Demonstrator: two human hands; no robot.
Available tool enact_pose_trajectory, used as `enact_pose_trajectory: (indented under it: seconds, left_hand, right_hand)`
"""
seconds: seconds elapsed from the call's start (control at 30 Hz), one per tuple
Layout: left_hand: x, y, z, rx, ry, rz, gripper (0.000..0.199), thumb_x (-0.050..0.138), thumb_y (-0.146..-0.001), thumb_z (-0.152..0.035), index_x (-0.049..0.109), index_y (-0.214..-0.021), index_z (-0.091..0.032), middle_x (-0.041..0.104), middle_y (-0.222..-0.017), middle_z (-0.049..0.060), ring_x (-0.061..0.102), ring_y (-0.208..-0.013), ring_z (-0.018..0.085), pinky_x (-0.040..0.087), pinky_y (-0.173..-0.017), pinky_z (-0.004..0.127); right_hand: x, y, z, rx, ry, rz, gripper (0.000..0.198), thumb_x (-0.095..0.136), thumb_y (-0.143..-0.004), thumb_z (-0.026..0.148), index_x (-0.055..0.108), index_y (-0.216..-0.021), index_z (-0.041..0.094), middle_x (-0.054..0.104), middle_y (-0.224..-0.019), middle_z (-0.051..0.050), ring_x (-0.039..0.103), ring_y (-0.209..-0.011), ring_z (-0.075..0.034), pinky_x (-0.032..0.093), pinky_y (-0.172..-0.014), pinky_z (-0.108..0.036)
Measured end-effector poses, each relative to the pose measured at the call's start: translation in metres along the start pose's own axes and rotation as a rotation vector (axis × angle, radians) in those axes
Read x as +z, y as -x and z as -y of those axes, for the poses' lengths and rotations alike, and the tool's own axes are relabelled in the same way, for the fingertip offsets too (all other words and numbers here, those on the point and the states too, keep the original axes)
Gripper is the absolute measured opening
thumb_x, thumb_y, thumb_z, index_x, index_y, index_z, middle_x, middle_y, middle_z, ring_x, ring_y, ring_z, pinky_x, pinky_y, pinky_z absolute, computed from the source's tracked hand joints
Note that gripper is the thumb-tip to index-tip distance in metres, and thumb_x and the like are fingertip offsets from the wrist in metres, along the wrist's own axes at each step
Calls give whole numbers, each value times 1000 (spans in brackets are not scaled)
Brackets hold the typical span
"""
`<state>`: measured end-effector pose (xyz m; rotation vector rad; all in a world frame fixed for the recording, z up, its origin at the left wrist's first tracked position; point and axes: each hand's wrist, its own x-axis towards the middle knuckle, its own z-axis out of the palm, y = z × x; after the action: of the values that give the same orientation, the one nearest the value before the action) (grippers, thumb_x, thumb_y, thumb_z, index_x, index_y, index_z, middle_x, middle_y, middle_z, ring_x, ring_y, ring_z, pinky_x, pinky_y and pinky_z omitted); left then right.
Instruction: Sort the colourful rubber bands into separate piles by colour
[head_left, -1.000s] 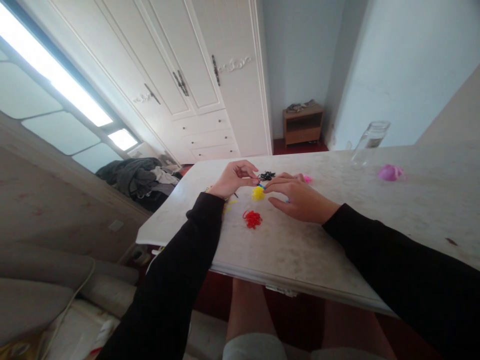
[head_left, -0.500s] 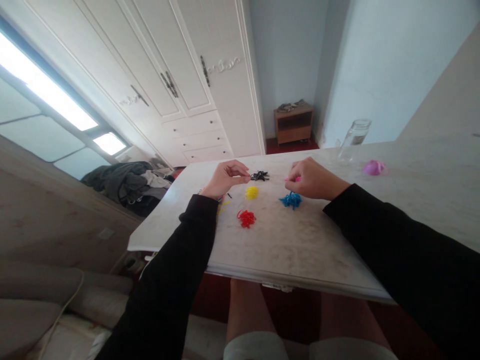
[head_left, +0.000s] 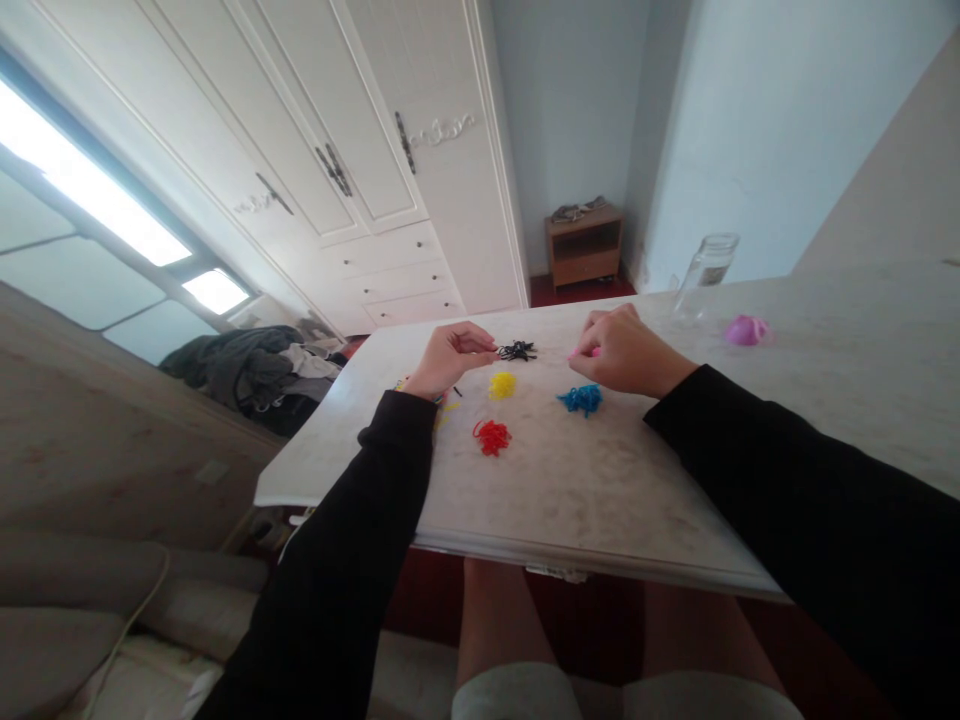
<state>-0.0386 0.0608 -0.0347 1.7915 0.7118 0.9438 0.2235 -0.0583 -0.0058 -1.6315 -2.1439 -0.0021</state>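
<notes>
My left hand is in a pinch at the left edge of a small pile of black rubber bands. Whatever sits between its fingertips is too small to make out. My right hand has its fingers closed at pink rubber bands, which show partly beneath the fingertips. Just below that hand lies a blue pile. Between my hands is a yellow pile, and nearer to me a red pile. Mixed loose bands show partly behind my left wrist.
A clear glass jar stands at the table's far edge, with a pink-purple rounded object to its right. The pale table ends close to my legs. Beyond it are a white wardrobe, a small wooden cabinet and heaped clothes.
Both hands stay almost in place, with the right fingers still closed at the pink bands. The view has shifted very slightly.
</notes>
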Motion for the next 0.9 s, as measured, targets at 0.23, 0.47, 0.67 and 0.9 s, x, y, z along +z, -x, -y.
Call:
enact_pose_trajectory:
  seconds: [0.23,0.47,0.67,0.9]
  left_hand:
    - [1,-2,6,-22,-81,-41,35,94,-59,-31,69,-78,-15,77,-78,7,77,-75,21,63,-73,34]
    - [5,-3,9,-31,-97,-85,41,97,-54,-37,71,-77,-14,78,-78,8,76,-76,21,63,-77,36]
    - [4,-2,9,-49,-105,-79,37,93,-65,-37,74,-87,-14,81,-94,12,78,-89,23,62,-86,37]
    - [1,-1,3,-30,-125,27,35,82,-78,-38,73,-104,-16,77,-118,13,74,-111,23,59,-95,36]
  right_hand:
    - [2,1,2,-14,-37,-63,37,55,-83,24,56,-47,19,60,-57,-4,55,-78,-22,31,-92,-46]
    - [0,0,5,-2,-31,-47,37,53,-83,25,54,-46,19,59,-59,-5,55,-78,-22,30,-88,-45]
    - [1,0,3,-9,-31,-65,38,53,-83,25,51,-45,18,60,-60,-5,55,-79,-22,29,-88,-44]
    - [0,0,5,-15,-29,-52,38,53,-83,25,51,-46,18,59,-59,-5,55,-77,-21,28,-87,-44]
